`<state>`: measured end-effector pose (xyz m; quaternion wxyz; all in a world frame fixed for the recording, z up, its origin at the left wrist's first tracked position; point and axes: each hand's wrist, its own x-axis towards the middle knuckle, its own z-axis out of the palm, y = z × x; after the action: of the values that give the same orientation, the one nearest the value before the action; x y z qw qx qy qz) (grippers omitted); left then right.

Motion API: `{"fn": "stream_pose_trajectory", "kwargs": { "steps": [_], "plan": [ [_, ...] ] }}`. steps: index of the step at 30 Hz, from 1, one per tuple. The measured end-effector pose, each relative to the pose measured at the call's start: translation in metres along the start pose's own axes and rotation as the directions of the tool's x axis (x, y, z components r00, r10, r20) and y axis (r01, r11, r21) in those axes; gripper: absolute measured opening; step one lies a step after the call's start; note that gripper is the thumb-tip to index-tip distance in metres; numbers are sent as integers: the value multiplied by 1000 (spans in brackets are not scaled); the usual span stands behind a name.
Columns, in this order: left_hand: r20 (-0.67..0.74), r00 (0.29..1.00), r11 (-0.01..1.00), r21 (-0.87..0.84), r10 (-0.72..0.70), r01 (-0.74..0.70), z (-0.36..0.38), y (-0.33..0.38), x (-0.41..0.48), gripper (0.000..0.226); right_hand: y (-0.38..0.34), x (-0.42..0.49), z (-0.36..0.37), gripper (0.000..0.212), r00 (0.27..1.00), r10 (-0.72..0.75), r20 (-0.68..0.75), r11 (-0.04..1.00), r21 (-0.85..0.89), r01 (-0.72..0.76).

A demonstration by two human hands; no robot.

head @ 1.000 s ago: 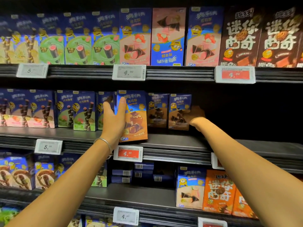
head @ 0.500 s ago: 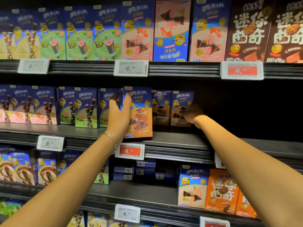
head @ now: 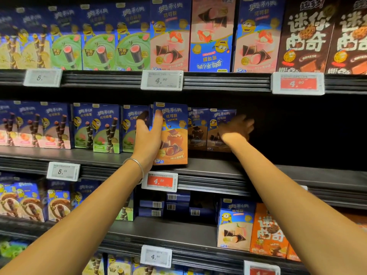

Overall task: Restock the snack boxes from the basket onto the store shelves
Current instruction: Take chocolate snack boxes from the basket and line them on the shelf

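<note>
A blue and orange snack box (head: 174, 133) stands upright at the front of the middle shelf (head: 208, 167). My left hand (head: 148, 135) grips its left edge, thumb on the front face and fingers behind. Further back on the same shelf stand two matching boxes (head: 215, 124) in shadow. My right hand (head: 237, 127) reaches in at the right side of the rightmost of them and touches it; its fingers are in the dark and hard to read. No basket is in view.
Left of the held box stand green snack boxes (head: 97, 128) and pink ones (head: 33, 126). The middle shelf's right part (head: 307, 135) is dark and bare. Full rows fill the top shelf (head: 218, 80). Price tags (head: 159, 181) line the shelf edges.
The view has shifted slightly. My left hand still holds the front box; my right hand has moved a little right along the rear box.
</note>
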<state>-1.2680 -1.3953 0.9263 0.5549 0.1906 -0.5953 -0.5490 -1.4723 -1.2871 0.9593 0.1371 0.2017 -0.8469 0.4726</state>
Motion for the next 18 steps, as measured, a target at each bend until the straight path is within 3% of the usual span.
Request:
{"fn": "stream_pose_trajectory", "kwargs": {
  "steps": [1,3,6,8,10,13,15,16,18],
  "plan": [
    [-5,1000,1000,1,7,-7,0,0,1,37,-8,-11,-3,71,997,-69,-22,997,45,69],
    [0,1000,1000,9,13,-13,1,1,2,24,-20,-37,-4,56,958,-225,176,966,168,196],
    [11,1000,1000,14,9,-9,4,2,1,35,-31,-76,-1,67,816,-356,456,897,412,161],
    [17,1000,1000,12,3,-3,4,4,-1,60,-34,-87,1,59,770,-402,496,869,472,150],
    [22,1000,1000,-8,-5,5,2,5,-2,69,-36,-90,1,56,758,-404,512,853,509,111],
    [21,999,998,-52,-36,37,-6,7,2,34,-36,-90,-2,63,747,-383,544,858,510,68],
    [-3,1000,1000,16,-6,6,-11,6,4,21,-35,-88,-5,61,749,-380,543,861,504,71],
    [-19,999,998,53,29,-28,-14,5,6,17,-34,-87,-6,61,752,-379,539,859,508,69],
    [-63,994,992,93,94,-88,-20,3,9,34,-32,-83,-11,60,773,-364,520,860,505,65]
  ]
}}
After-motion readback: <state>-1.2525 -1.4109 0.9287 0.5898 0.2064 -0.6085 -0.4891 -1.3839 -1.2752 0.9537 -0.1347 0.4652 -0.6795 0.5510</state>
